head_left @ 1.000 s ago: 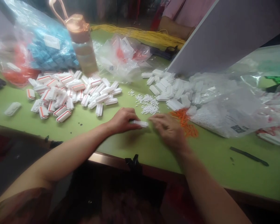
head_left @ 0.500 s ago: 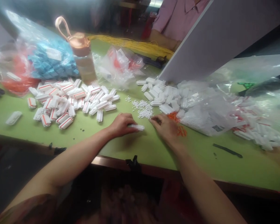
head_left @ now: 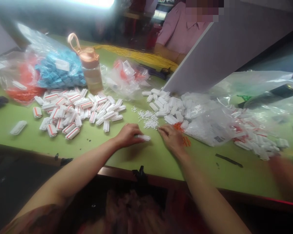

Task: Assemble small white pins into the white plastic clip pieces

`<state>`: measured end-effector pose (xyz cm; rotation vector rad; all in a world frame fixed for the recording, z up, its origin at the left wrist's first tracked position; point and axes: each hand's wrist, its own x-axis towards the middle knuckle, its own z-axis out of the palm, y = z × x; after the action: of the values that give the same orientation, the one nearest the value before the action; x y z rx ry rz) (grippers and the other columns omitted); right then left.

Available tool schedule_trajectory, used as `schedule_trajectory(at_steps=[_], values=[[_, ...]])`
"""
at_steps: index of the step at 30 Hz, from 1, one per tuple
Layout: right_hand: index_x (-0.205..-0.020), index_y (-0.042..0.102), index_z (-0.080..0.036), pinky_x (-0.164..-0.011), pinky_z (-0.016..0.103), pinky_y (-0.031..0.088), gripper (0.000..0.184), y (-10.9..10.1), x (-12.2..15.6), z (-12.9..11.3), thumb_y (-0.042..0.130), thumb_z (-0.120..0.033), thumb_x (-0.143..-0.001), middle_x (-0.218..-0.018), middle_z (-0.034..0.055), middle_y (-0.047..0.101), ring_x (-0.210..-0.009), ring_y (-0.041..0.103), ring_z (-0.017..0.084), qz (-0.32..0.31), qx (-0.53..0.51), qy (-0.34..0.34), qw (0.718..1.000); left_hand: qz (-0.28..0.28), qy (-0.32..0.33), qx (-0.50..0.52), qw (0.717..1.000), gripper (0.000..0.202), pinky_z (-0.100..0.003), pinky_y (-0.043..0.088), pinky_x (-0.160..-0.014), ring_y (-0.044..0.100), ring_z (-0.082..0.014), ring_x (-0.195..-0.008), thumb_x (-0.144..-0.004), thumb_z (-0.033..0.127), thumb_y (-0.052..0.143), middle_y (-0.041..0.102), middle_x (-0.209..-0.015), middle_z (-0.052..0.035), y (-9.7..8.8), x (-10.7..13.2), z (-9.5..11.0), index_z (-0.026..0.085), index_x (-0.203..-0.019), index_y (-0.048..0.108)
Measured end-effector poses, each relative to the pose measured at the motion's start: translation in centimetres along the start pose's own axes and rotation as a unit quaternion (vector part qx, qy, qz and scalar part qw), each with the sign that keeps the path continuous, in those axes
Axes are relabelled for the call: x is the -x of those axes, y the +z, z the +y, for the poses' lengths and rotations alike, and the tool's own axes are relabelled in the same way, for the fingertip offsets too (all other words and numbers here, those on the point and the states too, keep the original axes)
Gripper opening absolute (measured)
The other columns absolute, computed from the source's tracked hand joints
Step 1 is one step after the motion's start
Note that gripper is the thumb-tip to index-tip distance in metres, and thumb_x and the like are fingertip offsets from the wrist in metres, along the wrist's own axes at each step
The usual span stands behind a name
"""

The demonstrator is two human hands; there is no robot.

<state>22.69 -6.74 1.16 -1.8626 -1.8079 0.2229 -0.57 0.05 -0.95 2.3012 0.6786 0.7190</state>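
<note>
My left hand [head_left: 130, 135] is closed around a slim white plastic piece [head_left: 145, 138], whose end sticks out to the right above the green table. Just right of it, my right hand [head_left: 172, 136] has its thumb and forefinger pinched at the edge of a pile of tiny white plastic parts [head_left: 150, 120]; what the fingertips hold, if anything, is too small to make out. Small orange parts [head_left: 186, 141] lie beside and partly behind my right hand. To the left is a heap of white plastic pieces [head_left: 69, 112], many with an orange stripe.
Plain white pieces [head_left: 162, 102] spill by a clear bag [head_left: 207, 123]. A bottle [head_left: 91, 73], a bag of blue parts [head_left: 60, 70] and yellow cords [head_left: 136, 55] stand behind. A dark strip [head_left: 229, 160] lies right. A blurred co-worker's hand [head_left: 286, 172] is at the right edge; another person sits opposite.
The view has shifted slightly, so the table sits a little lower. Both my hands keep nearly the same place and grip. At the right edge, the co-worker's hand has come further into view.
</note>
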Motion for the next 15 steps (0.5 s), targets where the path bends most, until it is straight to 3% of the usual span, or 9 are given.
schedule_trajectory(at_steps=[9,15], values=[[-0.083,0.068,-0.019,-0.072,0.037,0.048,0.033,0.5,0.2,-0.4,0.053,-0.048,-0.084,-0.086,0.0077,0.068,-0.078,0.061,0.021,0.010,-0.076,0.061,0.995,-0.004,-0.009,0.007,1.000,0.036,-0.027,0.043,-0.069,0.060,-0.0136,-0.072,-0.078,0.052,0.068,0.066,-0.078,-0.0050,-0.1,0.0,0.1,0.018,-0.088,0.076],[-0.085,0.064,-0.022,-0.079,0.035,0.047,0.022,-0.9,1.3,-3.4,0.055,-0.042,-0.087,-0.089,0.0044,0.067,-0.086,0.062,0.019,-0.054,-0.129,0.006,0.990,-0.009,-0.008,0.006,1.000,0.033,-0.026,0.042,-0.069,0.059,-0.0134,-0.072,-0.077,0.049,0.070,0.065,-0.079,-0.0049,0.0,0.0,0.1,0.019,-0.089,0.076]])
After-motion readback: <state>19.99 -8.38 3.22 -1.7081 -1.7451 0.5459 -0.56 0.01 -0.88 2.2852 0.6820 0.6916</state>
